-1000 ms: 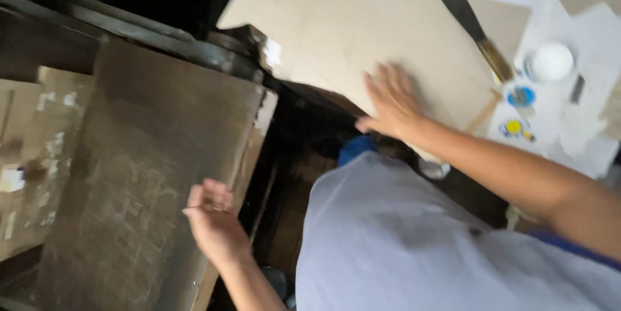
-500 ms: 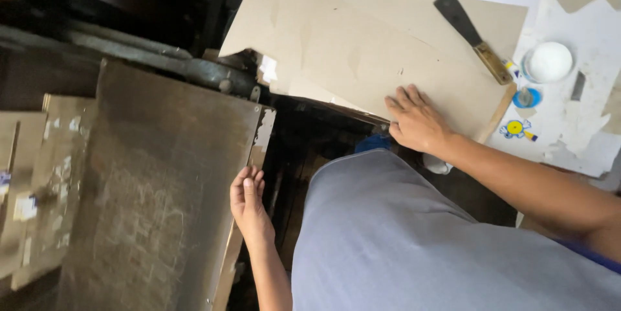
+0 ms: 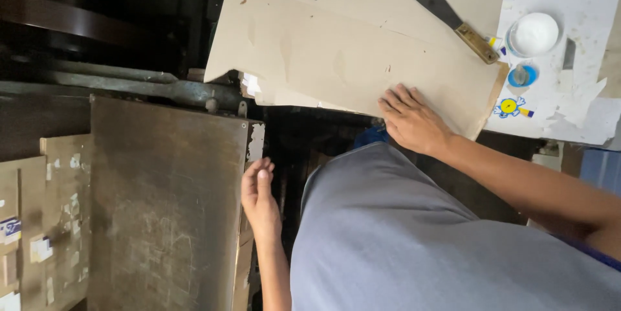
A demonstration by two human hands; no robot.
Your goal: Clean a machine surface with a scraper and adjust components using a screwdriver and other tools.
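While the cardboard sheet [image 3: 336, 52] lies long-side across the counter [image 3: 582, 110] under our flat, open right hand [image 3: 414, 120], our left hand [image 3: 259, 198] rests loosely open against the metal plate's [image 3: 162, 201] near edge, gripping nothing.

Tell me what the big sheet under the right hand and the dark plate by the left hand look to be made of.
Sheet: likely thin cardboard or heavy paper, matte tan, with creases and a torn edge; the right hand rests flat on it.
Plate: seemingly metal, dull brown, scuffed and tarnished; the left hand is at its edge.
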